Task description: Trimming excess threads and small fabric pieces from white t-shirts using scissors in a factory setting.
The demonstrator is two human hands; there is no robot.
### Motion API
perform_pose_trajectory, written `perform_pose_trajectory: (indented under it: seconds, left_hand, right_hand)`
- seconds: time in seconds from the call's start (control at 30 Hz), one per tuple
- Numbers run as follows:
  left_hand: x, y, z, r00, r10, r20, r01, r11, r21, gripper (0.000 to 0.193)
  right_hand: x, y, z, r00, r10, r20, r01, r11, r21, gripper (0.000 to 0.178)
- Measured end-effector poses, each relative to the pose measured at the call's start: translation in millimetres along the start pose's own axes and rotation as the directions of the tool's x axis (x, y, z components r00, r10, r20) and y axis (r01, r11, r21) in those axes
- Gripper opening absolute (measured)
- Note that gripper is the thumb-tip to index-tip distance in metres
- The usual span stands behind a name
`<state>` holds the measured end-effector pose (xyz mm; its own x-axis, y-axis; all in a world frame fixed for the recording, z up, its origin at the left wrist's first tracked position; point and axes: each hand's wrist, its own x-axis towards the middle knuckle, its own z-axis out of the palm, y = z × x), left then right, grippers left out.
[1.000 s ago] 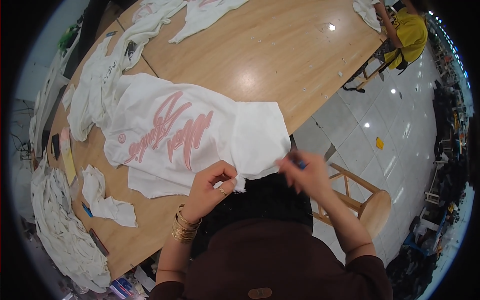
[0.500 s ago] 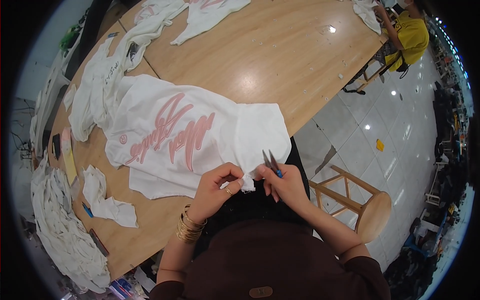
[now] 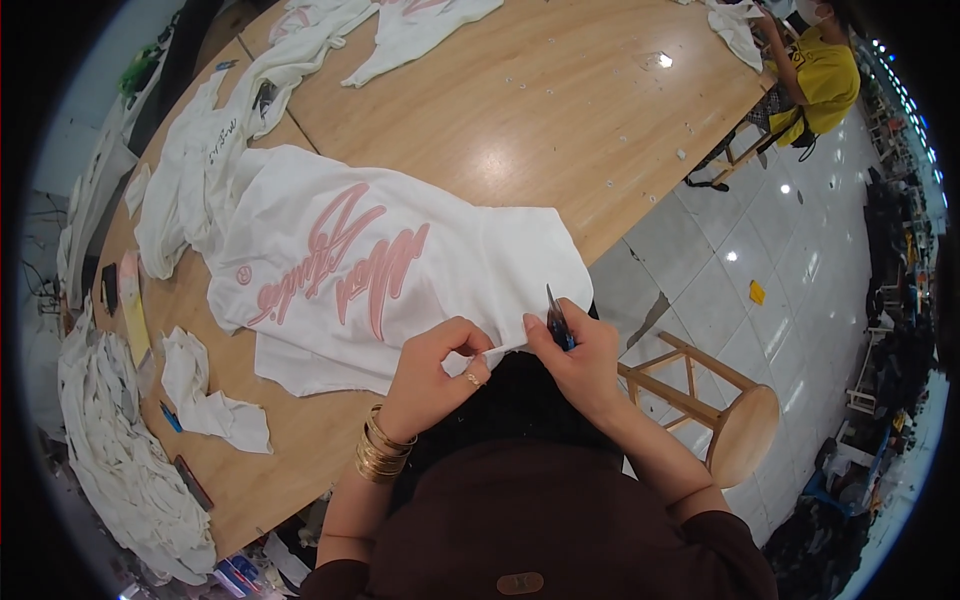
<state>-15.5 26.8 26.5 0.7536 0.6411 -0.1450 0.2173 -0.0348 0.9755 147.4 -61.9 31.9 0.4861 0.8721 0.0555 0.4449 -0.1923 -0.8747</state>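
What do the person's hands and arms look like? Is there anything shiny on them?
No gloves! The left hand wears a gold-coloured ring, with a stack of thin gold-coloured bangles above it. The right hand shows no jewellery. The sleeves are short, plain and dark brown.

A white garment [image 3: 440, 265] (pink script lettering [image 3: 380, 275] runs across it) lies spread, lightly creased, on the wooden table [image 3: 480, 110], its near edge stretched between left hand [image 3: 440, 370] and right hand [image 3: 580, 360], the latter holding dark-bladed, blue-handled snips [image 3: 558, 322].
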Motion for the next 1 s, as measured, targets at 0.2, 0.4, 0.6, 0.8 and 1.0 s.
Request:
perform_pose_trajectory:
  seconds: [0.2,0.4,0.6,0.8,1.0]
  left_hand:
    - [3.3,13.6,12.6,0.997,0.078,0.004,-0.077,0.975,0.207,0.012]
    - [3.1,10.8,15.3,0.994,0.105,0.023,-0.108,0.952,0.287,0.012]
    - [0.7,14.9,4.1,0.996,0.074,0.041,-0.076,0.995,0.07,0.009]
    - [-1.1,12.6,4.1,0.998,0.042,0.047,-0.043,0.999,0.015,0.008]
    - [0.0,15.8,5.9,0.998,0.038,0.042,-0.038,0.999,0.009,0.007]
  right_hand:
    - [0.4,2.8,-0.8,0.996,0.056,0.068,-0.061,0.996,0.067,0.027]
    - [0.7,2.6,-1.0,0.993,0.064,0.097,-0.071,0.995,0.072,0.027]
    - [1.1,12.0,-9.3,0.986,0.11,0.122,-0.118,0.991,0.057,0.025]
    - [-11.9,-18.2,-31.8,0.901,0.291,0.321,-0.337,0.936,0.097,0.019]
    - [-30.2,-28.3,-33.1,0.709,0.269,0.653,-0.413,0.908,0.075,0.017]
